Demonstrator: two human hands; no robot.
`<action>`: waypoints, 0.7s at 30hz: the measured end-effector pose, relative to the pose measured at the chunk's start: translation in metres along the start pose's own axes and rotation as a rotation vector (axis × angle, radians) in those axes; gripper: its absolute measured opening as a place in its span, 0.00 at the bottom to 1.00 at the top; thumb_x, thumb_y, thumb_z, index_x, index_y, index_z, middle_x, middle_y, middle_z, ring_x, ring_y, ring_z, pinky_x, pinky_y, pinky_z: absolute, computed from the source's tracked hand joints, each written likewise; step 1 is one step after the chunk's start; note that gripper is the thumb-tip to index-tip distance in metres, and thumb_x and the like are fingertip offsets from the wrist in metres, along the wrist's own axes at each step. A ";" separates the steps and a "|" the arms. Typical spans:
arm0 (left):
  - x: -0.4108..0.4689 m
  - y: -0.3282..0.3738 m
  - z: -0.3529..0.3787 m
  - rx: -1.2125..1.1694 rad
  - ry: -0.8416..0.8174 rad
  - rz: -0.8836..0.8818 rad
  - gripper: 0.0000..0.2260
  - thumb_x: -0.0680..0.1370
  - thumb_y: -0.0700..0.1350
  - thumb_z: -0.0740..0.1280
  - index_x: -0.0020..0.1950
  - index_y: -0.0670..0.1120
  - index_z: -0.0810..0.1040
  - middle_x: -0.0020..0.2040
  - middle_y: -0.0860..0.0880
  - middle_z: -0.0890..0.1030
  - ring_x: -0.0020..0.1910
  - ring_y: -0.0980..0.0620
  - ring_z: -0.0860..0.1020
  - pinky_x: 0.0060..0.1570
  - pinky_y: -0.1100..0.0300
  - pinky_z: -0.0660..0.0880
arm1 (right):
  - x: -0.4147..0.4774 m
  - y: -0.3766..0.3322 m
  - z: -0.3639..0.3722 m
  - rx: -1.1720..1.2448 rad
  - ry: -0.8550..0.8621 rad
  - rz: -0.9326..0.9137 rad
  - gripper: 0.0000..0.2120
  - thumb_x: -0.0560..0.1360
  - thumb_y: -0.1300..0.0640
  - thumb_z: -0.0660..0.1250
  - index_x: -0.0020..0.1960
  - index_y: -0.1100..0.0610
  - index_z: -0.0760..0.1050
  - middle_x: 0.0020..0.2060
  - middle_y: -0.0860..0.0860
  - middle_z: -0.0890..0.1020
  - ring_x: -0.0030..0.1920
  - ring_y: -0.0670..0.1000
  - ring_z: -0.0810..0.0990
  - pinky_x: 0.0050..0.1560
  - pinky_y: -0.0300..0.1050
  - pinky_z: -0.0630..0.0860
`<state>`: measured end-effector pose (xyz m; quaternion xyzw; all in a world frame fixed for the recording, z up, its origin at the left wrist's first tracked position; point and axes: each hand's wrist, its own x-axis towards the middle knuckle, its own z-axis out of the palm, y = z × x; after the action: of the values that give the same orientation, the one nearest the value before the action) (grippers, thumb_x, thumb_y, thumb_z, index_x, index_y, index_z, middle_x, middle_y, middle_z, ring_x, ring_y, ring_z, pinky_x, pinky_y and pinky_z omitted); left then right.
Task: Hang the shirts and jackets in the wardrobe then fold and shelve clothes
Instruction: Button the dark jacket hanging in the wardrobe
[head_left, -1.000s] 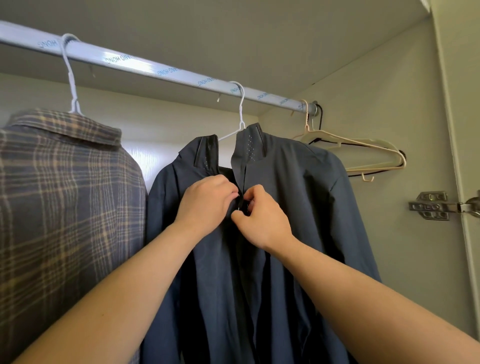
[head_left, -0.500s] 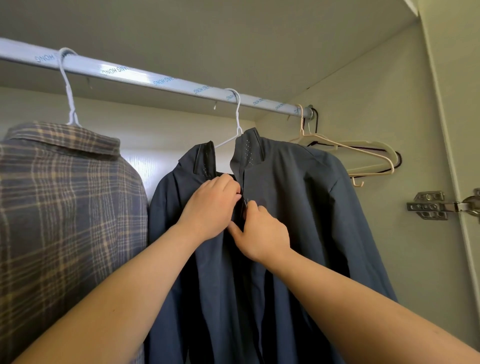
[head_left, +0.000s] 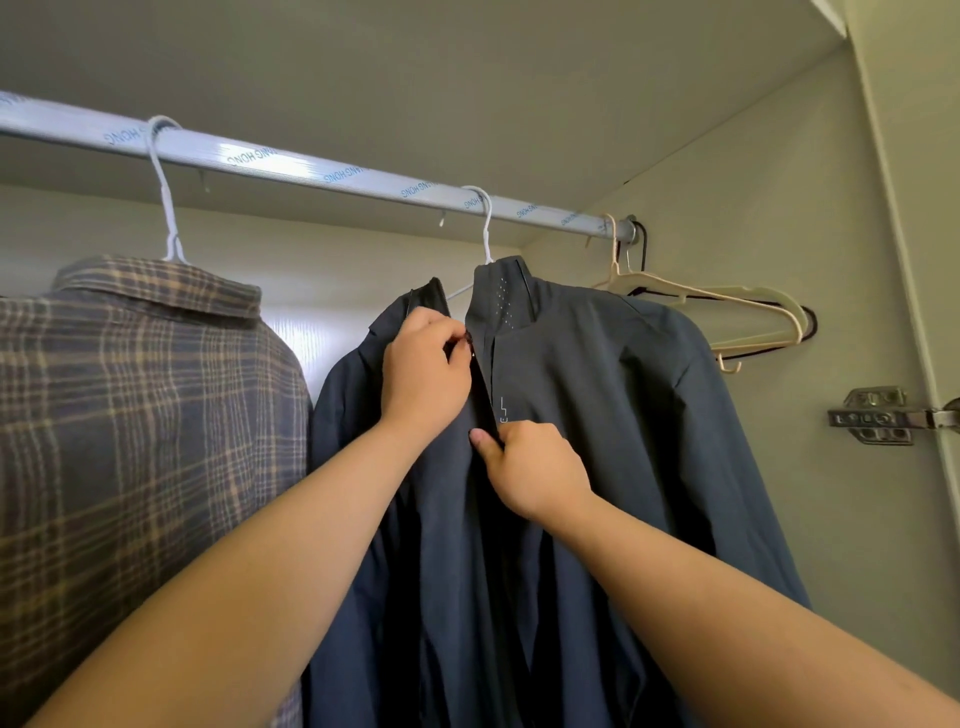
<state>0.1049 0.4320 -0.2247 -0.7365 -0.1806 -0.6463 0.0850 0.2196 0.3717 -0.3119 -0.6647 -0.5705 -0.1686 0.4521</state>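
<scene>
Both hands on the dark navy zip-front jacket.
Your left hand pinches the zip by its collar; your right hand grips its front just below.

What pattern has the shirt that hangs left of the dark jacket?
The shirt is plaid: grey-blue with tan lines, seen best in the head view.

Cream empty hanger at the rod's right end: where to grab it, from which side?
Probably its bare right arm, from the front: the cream hanger hangs close to the side wall, the navy jacket overlaps its left arm, and a black hanger nests against it, so pinch the cream bar alone.
</scene>
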 end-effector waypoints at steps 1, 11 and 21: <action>0.005 0.001 0.000 0.005 0.001 -0.014 0.04 0.76 0.37 0.68 0.48 0.43 0.82 0.49 0.55 0.74 0.36 0.57 0.72 0.44 0.60 0.71 | 0.000 -0.001 -0.002 0.001 0.000 0.003 0.24 0.81 0.38 0.56 0.32 0.52 0.64 0.30 0.47 0.70 0.31 0.51 0.69 0.34 0.46 0.65; 0.082 0.026 -0.015 0.046 0.108 -0.131 0.06 0.78 0.46 0.70 0.50 0.48 0.86 0.54 0.53 0.78 0.47 0.53 0.74 0.46 0.63 0.66 | -0.011 -0.003 -0.008 0.038 -0.084 0.039 0.25 0.81 0.37 0.55 0.32 0.53 0.64 0.31 0.48 0.71 0.33 0.55 0.71 0.38 0.47 0.69; 0.057 -0.010 -0.022 0.125 0.020 -0.304 0.16 0.84 0.51 0.53 0.58 0.47 0.77 0.57 0.46 0.80 0.58 0.41 0.75 0.56 0.50 0.68 | -0.006 0.016 -0.082 -0.314 0.372 -0.231 0.18 0.80 0.37 0.56 0.45 0.51 0.70 0.45 0.54 0.78 0.49 0.59 0.76 0.42 0.50 0.71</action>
<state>0.0868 0.4427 -0.1667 -0.6873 -0.3291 -0.6467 0.0339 0.2565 0.3041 -0.2796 -0.6148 -0.5165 -0.4246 0.4183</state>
